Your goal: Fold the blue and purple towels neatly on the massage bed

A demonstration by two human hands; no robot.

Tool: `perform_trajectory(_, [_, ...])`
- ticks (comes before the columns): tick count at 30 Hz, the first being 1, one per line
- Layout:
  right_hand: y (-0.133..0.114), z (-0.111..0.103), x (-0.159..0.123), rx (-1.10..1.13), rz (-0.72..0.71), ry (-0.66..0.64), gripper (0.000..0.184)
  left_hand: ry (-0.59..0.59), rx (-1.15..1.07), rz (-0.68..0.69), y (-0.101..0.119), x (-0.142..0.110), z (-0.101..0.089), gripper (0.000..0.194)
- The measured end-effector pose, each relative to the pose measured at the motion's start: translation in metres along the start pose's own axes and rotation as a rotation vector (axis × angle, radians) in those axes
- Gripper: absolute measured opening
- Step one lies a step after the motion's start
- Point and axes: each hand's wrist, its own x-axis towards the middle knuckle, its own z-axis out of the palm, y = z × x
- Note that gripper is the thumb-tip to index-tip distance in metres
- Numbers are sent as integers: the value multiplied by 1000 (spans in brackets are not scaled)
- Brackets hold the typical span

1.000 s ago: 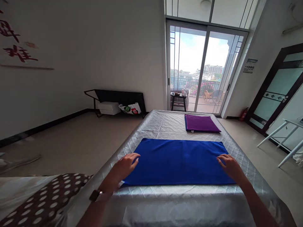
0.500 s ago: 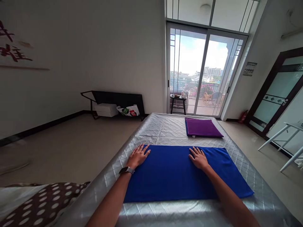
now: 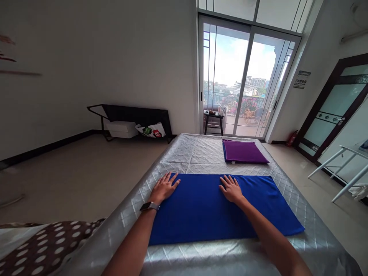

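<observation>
A blue cloth (image 3: 198, 211) lies spread as a long rectangle on a table with a silvery quilted cover (image 3: 192, 153). Flat on its far left corner rests my left hand (image 3: 163, 188), fingers spread, a watch (image 3: 150, 206) on the wrist. My right hand (image 3: 231, 189) presses on the far part of the cloth, right of its middle, also with fingers apart. To the right of that hand the cloth shows light wrinkles. Beyond it lies a folded purple cloth (image 3: 245, 151) with a blue layer showing beneath its left edge.
Brown polka-dot fabric (image 3: 43, 249) is at the lower left. Against the far wall stands a black bench (image 3: 135, 114) with a white box (image 3: 122, 129) and a bag (image 3: 151, 130) under it. A white table (image 3: 353, 151) stands at the right, near a fire extinguisher (image 3: 291, 138).
My right hand has slid left along the cloth, closer to my left hand. My left hand stays at the far left corner. The view has shifted slightly.
</observation>
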Motion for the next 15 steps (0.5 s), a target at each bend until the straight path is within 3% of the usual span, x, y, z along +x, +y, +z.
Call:
perform_trajectory(7, [144,-31,-36,-110,395,83,58,0,-21,-21,1,0,-1,64])
perform_trajectory(9, [175,-33,-43,-126,470,114,60,5,-23,-29,1,1,-1,64])
perform_trajectory(12, [194,-30,-46,-133,504,138,62,22,-17,-32,0,1,2,65])
perform_trajectory(15, [192,-32,-45,-133,523,122,62,48,-4,-21,0,1,4,64])
